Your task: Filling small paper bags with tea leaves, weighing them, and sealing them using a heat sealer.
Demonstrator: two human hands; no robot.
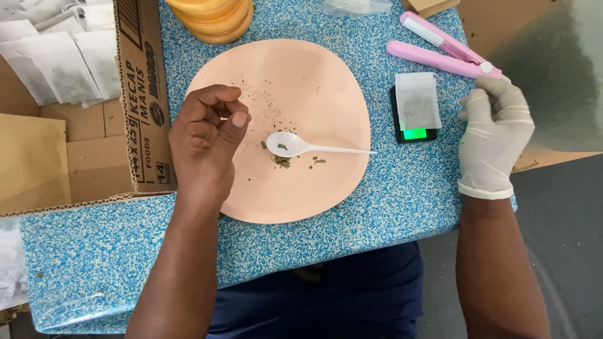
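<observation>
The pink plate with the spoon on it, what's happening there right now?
A person sits at a blue speckled table. Their bare left hand hovers over the pink plate with its fingertips pinched together, beside a white plastic spoon and a few dried green flakes. Their gloved right hand rests at the table edge near a small scale carrying a white sachet. A pink sealer lies behind it.

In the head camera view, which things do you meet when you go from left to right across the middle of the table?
Cardboard box → left hand → white plastic spoon on the peach plate → small black scale with a white sachet on it → gloved right hand.
</observation>
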